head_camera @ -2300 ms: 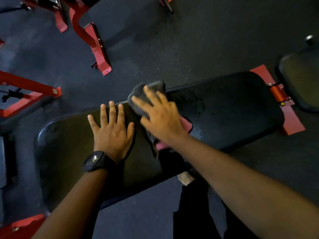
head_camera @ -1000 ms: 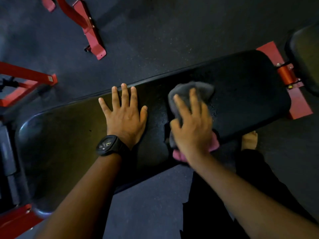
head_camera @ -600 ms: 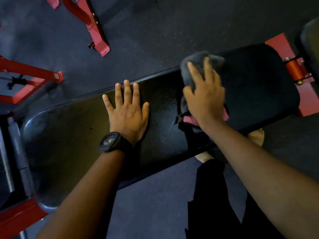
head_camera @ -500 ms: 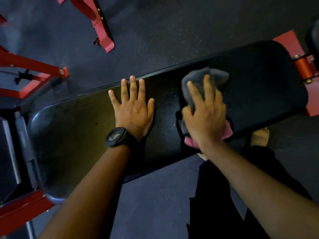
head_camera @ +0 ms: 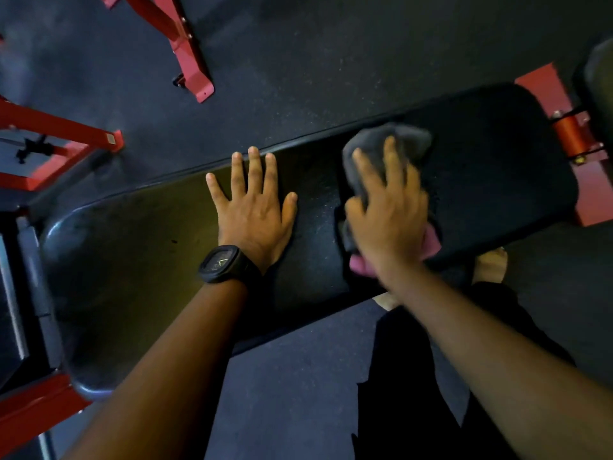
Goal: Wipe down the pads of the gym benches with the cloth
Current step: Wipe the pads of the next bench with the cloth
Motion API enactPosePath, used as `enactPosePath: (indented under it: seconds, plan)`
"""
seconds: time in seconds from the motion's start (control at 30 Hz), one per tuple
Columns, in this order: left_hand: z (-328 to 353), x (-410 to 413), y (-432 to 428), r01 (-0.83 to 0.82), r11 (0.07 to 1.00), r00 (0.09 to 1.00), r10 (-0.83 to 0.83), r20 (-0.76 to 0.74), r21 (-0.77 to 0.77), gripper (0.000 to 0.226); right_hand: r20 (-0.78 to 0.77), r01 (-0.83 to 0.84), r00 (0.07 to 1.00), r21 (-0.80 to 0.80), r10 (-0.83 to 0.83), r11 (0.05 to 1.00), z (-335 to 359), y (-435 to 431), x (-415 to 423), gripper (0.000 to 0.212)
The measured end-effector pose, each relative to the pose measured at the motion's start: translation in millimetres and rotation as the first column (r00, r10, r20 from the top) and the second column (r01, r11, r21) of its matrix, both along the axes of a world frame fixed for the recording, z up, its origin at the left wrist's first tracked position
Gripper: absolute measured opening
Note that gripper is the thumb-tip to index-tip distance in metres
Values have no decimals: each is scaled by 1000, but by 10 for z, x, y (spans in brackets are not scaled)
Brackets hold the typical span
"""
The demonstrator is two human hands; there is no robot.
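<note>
From the head camera we looked straight down on a long black bench pad (head_camera: 491, 167), its skin finely textured and dull, catching a yellowish sheen toward the rounded end at our left. It ran slantwise across the frame, rising to the right. Under and around it lay a dark, speckled rubber floor (head_camera: 315, 61).

Our left hand (head_camera: 255, 207) lay flat on the middle of the pad, fingers spread apart, palm down, gripping nothing. A black watch (head_camera: 225, 263) sat on that wrist. Just to its right, our right hand (head_camera: 391, 214) pressed down on the cloth (head_camera: 401, 141) — grey on top, with a pink fold (head_camera: 431, 244) showing at the near edge by the wrist. The fingers were splayed over the bunched fabric, not curled around it, and the hand was slightly blurred. The cloth rested on the right half of the pad, well short of its far right end.

Red steel framing ringed the scene: a red leg (head_camera: 185, 51) on the floor above, a red frame (head_camera: 59, 141) at the left, and a red bracket (head_camera: 570, 134) with an orange-red cylinder at the pad's right end. A second dark pad (head_camera: 600, 71) edged in at the top right. Below the bench we saw dark trouser legs (head_camera: 414, 376) and a bare foot (head_camera: 491, 263) on the floor.
</note>
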State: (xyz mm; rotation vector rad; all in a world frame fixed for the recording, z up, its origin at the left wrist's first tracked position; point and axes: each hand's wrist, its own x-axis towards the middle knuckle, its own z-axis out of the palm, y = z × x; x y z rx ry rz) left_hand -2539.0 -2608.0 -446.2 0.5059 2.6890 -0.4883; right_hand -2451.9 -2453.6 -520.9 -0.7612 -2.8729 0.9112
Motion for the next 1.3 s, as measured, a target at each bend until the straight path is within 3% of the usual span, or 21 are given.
enactPosePath:
  seconds: [0.1, 0.23, 0.3, 0.47, 0.53, 0.6, 0.67, 0.73, 0.83, 0.97, 1.07, 1.2, 1.3]
  plan:
    - [-39, 4, 73, 14, 1000, 1000, -13, 25, -13, 68, -101, -175, 981, -63, 168, 983, 187, -467, 310, 66]
    - [-45, -2, 120, -4, 1000, 1000, 4, 25, -3, 65, -209, -377, 904, 17, 372, 926, 52, -122, -291, 63]
    - [-44, -4, 116, -7, 1000, 1000, 7, 23, -8, 67, -130, -351, 927, 31, 352, 936, -106, 211, -600, 66]
    - [-78, -21, 162, 7, 1000, 1000, -7, 19, -9, 70, 21, 28, 999, -13, -28, 1000, -122, 275, -84, 67]
    - [-102, -21, 220, -1, 1000, 999, 2, 36, -11, 69, 5, -16, 1000, -45, 17, 999, 23, -30, 276, 67]
    - [-131, -16, 254, -1, 1000, 999, 2, 34, -15, 67, -101, -165, 982, -80, 157, 983, 91, -243, 321, 63]
    - [-155, -19, 274, -9, 1000, 1000, 9, 17, -8, 64, -214, -327, 927, -53, 309, 944, 46, -162, -9, 61]
    - [-162, -39, 287, -29, 1000, 999, 29, 15, 0, 65, -201, -405, 893, 27, 402, 914, -44, 58, -427, 63]
    - [-167, -40, 323, -20, 1000, 1000, 21, 19, -22, 69, -79, -268, 961, -24, 266, 963, -253, 515, -697, 68]
    - [-201, 7, 400, -3, 1000, 1000, 3, 30, -6, 69, 35, 7, 999, -44, -6, 999, -206, 456, 0, 68]
    - [-233, 47, 466, 10, 1000, 999, -10, 38, -12, 67, -49, -75, 996, -65, 72, 995, -51, 58, 365, 66]
    - [-238, 41, 484, -6, 1000, 999, 7, 31, -11, 65, -225, -388, 897, 5, 380, 921, -137, 192, -218, 62]
    - [-213, 31, 510, -21, 1000, 999, 22, 44, -23, 69, -123, -324, 938, 15, 323, 946, -320, 639, -539, 66]
